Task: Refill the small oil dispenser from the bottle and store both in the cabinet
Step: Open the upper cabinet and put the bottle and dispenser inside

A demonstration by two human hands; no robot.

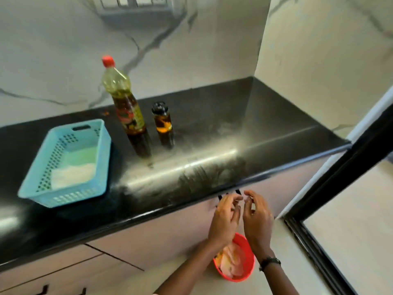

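Note:
A tall oil bottle [125, 107] with a red cap stands upright on the black countertop [212, 158]. Just to its right stands the small oil dispenser [163, 124], dark-capped and holding amber oil. Both my hands are below the counter's front edge, in front of the cabinet doors [165, 235]. My left hand [225, 218] and my right hand [257, 216] face each other with fingers spread, close to two black handles [237, 191] at the top of the doors. I cannot tell whether the fingers touch the handles. Neither hand holds anything.
A light blue perforated basket [68, 162] with a white and green cloth inside sits on the counter's left. On the floor below my hands is a red bucket [236, 260] with scraps. A black-framed door [340, 177] stands at the right. Marble walls back the counter.

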